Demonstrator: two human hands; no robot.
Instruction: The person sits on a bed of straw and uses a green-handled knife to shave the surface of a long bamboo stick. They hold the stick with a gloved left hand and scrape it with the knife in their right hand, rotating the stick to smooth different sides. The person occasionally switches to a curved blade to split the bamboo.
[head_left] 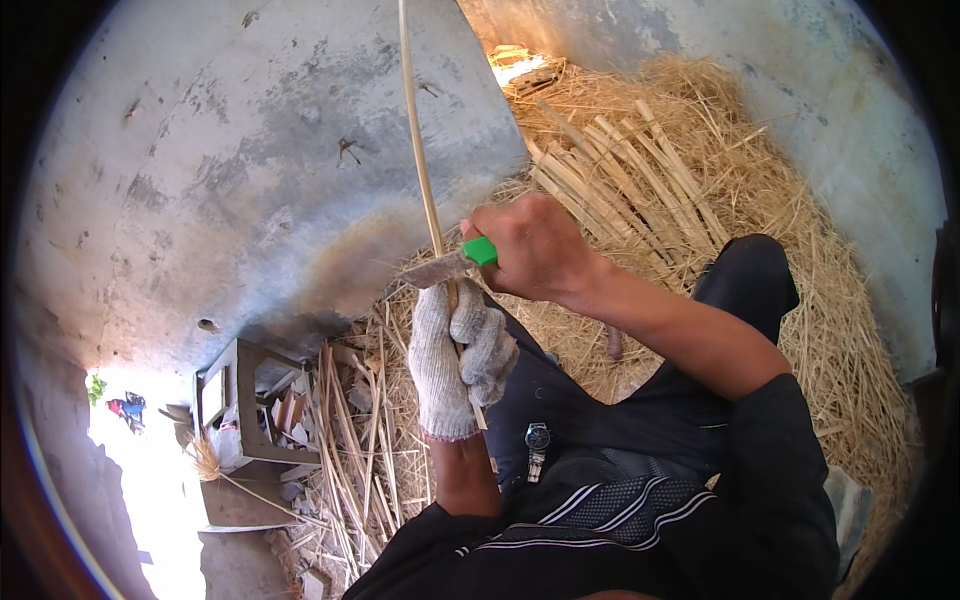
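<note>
clamping tight, the gloved left hand has its grip round the long pale strip, which rises in front of the grey wall! and the bare right hand has its grip wrapped on the green-handled knife, blade against the strip, just above the left hand. split lengths lie on straw-coloured shavings.

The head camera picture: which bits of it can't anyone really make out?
All in the head view:
Pale strip: its upper end is cut off by the top edge; lower down, the gloved left hand partly hides it.
Green knife handle: mostly covered by the right hand.
Wristwatch: its dial is too small to read.
Red and blue shape, far left: too small and blurred to identify.
</note>
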